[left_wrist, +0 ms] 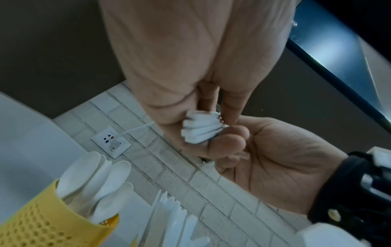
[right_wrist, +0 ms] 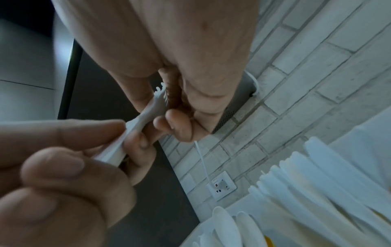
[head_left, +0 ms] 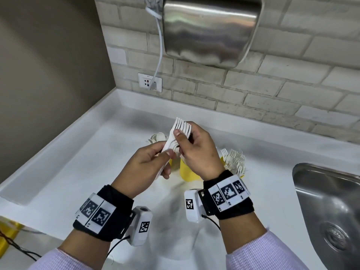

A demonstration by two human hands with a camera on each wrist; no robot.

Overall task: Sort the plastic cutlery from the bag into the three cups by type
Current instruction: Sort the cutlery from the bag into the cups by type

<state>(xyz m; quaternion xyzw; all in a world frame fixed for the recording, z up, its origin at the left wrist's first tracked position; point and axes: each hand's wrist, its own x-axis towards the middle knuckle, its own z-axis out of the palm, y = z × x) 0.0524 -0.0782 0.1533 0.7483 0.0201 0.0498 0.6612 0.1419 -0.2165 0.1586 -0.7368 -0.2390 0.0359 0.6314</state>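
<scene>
A nested stack of white plastic forks (head_left: 182, 126) is held up over the cups, tines pointing away from me. My left hand (head_left: 165, 158) grips the handles, whose ends show in the left wrist view (left_wrist: 201, 129). My right hand (head_left: 181, 141) pinches the stack just below the tines (right_wrist: 157, 102). Below stand three yellow cups: one with spoons (head_left: 158, 137) at the back left, a middle one (head_left: 188, 173) with knives (left_wrist: 169, 217), and one with forks (head_left: 236, 160) on the right. The hands hide most of the cups.
A steel sink (head_left: 331, 207) is sunk into the white counter (head_left: 78, 172) at the right. A metal hand dryer (head_left: 210, 30) hangs on the brick wall, with its cable running to a socket (head_left: 150, 82). Hazy clear plastic, perhaps the bag (head_left: 173, 221), lies under my wrists.
</scene>
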